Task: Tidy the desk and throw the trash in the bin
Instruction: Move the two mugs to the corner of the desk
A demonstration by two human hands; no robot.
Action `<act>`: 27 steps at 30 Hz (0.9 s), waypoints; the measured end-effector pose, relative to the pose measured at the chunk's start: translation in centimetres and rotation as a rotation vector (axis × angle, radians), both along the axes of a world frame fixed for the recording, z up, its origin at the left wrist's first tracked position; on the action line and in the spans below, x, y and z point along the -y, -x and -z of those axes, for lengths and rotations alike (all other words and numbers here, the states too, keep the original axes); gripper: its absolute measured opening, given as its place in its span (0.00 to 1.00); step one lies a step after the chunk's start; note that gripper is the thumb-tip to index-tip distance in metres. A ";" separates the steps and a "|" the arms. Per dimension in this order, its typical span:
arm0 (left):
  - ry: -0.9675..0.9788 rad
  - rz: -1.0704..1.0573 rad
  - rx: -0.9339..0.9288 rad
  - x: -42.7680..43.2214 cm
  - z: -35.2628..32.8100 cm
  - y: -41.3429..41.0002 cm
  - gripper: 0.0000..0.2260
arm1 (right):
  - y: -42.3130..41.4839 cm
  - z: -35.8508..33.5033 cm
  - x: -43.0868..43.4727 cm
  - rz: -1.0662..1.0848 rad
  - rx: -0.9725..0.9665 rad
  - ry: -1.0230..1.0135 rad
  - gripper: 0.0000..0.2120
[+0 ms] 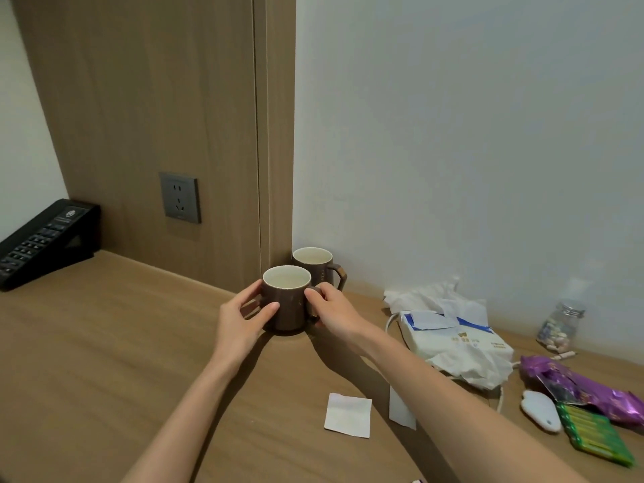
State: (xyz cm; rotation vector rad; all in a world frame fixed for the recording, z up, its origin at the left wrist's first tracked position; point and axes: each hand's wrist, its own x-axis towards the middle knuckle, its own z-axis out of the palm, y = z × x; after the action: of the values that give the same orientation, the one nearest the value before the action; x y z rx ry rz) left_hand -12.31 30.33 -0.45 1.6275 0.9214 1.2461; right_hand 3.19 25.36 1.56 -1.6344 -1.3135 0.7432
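Mug [289,310], brown glazed: stiff, breakable, slick-sided, probably moderately heavy; stands on desk [104,343], second mug [315,261] just behind at 1 o'clock. Left hand [244,317] wraps fingers round its body, right hand [332,310] curls fingers at its handle side, the surest hold

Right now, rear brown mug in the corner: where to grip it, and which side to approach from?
Take the rear mug by its handle, coming from the right. The handle sticks out rightward; the wood panel blocks its left, the wall is behind, and the front mug stands before it.
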 end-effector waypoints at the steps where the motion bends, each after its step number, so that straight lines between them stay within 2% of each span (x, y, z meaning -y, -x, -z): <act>1: -0.002 -0.004 -0.002 0.0 0.0 0.0 0.24 | 0.0 0.0 0.0 -0.002 -0.003 -0.001 0.10; 8: -0.040 -0.105 0.003 0.8 -0.6 0.5 0.22 | -0.7 -1.5 2.7 0.065 -0.068 -0.009 0.11; 13: -0.172 -0.123 -0.003 4.2 -2.7 0.6 0.17 | -3.0 -3.6 8.9 0.068 0.035 -0.096 0.13; 19: -0.225 0.041 0.008 9.6 -4.7 -2.2 0.14 | -6.4 -4.4 17.4 0.152 0.200 -0.124 0.06; 27: -0.174 0.222 -0.115 14.4 -3.8 -8.2 0.16 | -10.4 -2.6 25.5 0.275 0.368 -0.115 0.07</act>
State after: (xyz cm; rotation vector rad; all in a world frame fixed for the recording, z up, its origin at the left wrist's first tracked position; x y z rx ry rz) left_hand -4.07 15.94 3.34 1.8990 0.6928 1.1133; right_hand 13.59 -0.19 4.12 -1.8669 -1.3148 0.2026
